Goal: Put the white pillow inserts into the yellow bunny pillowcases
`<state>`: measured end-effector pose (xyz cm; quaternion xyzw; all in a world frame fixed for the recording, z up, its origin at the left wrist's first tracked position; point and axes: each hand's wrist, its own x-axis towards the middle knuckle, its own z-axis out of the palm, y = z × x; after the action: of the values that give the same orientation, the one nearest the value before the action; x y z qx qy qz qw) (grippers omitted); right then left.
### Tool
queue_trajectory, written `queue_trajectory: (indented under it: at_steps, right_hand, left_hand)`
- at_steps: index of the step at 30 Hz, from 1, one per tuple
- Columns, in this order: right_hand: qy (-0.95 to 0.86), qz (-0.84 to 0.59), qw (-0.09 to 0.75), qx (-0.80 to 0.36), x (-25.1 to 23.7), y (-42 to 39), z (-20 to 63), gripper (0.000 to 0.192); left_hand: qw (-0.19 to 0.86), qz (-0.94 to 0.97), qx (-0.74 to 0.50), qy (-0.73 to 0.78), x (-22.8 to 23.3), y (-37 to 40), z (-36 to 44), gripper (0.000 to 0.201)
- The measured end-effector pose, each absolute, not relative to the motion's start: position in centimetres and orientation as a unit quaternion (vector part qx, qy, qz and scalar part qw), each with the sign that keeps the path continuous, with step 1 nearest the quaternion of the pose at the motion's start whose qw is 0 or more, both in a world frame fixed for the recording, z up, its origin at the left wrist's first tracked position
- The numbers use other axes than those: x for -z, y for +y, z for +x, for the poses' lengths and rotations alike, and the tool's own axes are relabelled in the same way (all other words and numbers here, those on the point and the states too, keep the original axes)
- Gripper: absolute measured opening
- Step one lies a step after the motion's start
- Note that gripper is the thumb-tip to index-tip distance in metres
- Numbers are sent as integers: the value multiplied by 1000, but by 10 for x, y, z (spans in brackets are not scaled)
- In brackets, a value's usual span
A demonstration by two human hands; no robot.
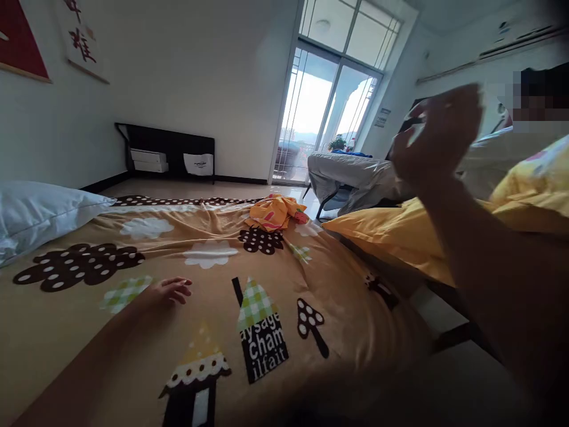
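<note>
Left hand: lies palm down on the tan printed bedsheet, fingers loosely spread and slightly curled, tips touching the cloth. Closed on nothing.

Right hand: raised in the air, well above the bedsheet and to its right side, blurred. Fingers look part-curled; cannot tell whether it holds anything.

Bedsheet: spread across the bed, rumpled toward the far end. Print of brown dotted clouds, white clouds, green checked patches, small houses and a dotted mushroom shape. The left hand rests between a green checked patch and the checked-roof house.

Around the bedsheet:
- White pillow at its left edge.
- Crumpled orange patterned cloth lying on its far end.
- Yellow bedding on a second bed just beside its right edge, a narrow gap of floor between.
- Grey covered piece of furniture beyond the far right corner.
- Low black shelf against the wall past the far end, with white boxes and a white bag in it.
- Tall glass door beyond the far end, bright daylight, a potted plant outside.
- Red-and-white wall hangings high on the wall above the left side.
- Another person, only partly seen, at the far right above the yellow bedding.

Writing: on the black house of the print, white letters read "aysage", "cham", "ilfait", cut off at the left. Red characters on the wall hanging, not legible. Bag label too small to read.
</note>
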<state>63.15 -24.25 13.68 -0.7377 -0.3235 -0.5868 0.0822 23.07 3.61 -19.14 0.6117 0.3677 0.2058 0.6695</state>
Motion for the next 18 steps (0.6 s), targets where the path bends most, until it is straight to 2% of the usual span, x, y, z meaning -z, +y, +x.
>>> queue_trajectory:
  at_steps: [3, 6, 9, 11, 15, 18]
  right_hand:
    - [-435, -735, 82, 514, -107, -183, 623, 53]
    - [-532, -754, 8, 387, -63, -118, 620, 39]
    - [-594, -756, -39, 273, -11, -61, 626, 30]
    - [-607, -762, -49, 222, 27, -31, 633, 30]
    - [-588, -797, -23, 135, 111, 9, 655, 31]
    - [-557, -826, 41, 73, 167, 26, 672, 33]
  left_hand:
    - [649, 624, -187, 393, 176, 46, 238, 43]
    - [621, 634, -235, 397, 181, 44, 246, 41]
    - [549, 684, -261, 402, 197, 27, 249, 37]
    - [492, 746, -225, 387, 203, 11, 247, 35]
    - [387, 846, -159, 330, 199, -9, 242, 27]
    - [356, 867, -132, 324, 196, -11, 241, 25]
